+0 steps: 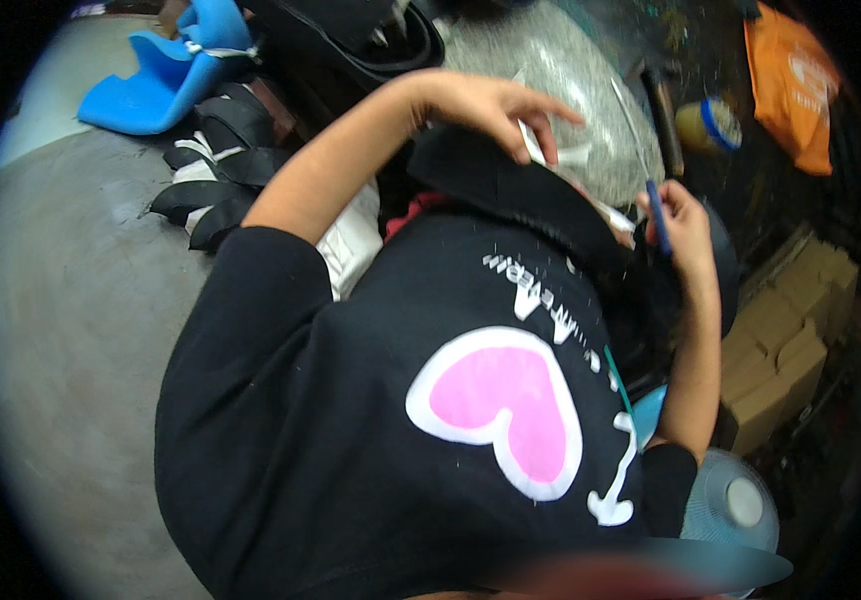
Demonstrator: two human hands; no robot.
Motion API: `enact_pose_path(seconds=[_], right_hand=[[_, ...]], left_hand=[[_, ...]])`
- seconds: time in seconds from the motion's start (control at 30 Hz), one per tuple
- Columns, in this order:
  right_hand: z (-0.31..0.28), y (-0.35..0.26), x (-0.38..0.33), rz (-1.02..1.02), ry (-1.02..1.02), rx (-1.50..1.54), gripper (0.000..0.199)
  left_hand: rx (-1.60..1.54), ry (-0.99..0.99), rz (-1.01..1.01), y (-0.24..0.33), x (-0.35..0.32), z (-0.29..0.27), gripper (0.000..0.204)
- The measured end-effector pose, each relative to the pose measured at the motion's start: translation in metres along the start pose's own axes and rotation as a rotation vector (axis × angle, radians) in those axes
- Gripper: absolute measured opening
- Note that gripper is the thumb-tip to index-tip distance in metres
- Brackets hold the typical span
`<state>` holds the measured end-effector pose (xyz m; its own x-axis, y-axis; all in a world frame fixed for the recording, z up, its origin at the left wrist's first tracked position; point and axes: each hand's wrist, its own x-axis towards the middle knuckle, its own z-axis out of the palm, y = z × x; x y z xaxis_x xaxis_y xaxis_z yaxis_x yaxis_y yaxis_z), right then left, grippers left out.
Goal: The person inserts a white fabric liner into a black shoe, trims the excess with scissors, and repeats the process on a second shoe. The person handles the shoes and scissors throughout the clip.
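My left hand (490, 100) reaches forward and lies over the upper edge of a black, curved piece of padded material (510, 185) on my lap, fingers bent around it. A white strip shows under the fingers. My right hand (685, 235) is at the right end of the same piece and pinches a thin blue pen-like tool (657, 215), held upright. My black shirt with a pink heart (500, 400) fills the lower middle and hides the rest of the piece.
Blue foam (170, 70) and black strap pieces (220, 165) lie on the grey floor (70, 330) at left. A clear plastic bag (580, 90), a yellow jar (708, 125) and an orange bag (790, 85) are ahead. Cardboard boxes (780, 350) and a small fan (732, 505) are at right.
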<state>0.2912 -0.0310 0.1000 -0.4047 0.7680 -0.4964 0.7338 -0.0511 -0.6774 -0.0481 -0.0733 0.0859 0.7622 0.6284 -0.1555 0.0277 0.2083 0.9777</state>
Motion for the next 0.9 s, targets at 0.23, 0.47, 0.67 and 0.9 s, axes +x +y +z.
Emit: enact_pose_path(seconds=[0.23, 0.47, 0.67, 0.9], right_hand=[[0.016, 0.001, 0.047, -0.111, 0.334, -0.496, 0.037], [0.035, 0.012, 0.059, -0.382, 0.405, -0.327, 0.022], [0.063, -0.035, 0.027, -0.380, -0.041, 0.562, 0.062], [0.083, -0.090, 0.070, -0.619, 0.131, 0.655, 0.105]], left_hand=[[0.488, 0.185, 0.117, 0.044, -0.011, 0.025, 0.032], [-0.479, 0.944, 0.351, 0.035, -0.047, 0.016, 0.023], [-0.634, 1.068, 0.569, 0.017, -0.043, 0.021, 0.017], [-0.264, 1.329, 0.795, 0.032, 0.009, -0.034, 0.027]])
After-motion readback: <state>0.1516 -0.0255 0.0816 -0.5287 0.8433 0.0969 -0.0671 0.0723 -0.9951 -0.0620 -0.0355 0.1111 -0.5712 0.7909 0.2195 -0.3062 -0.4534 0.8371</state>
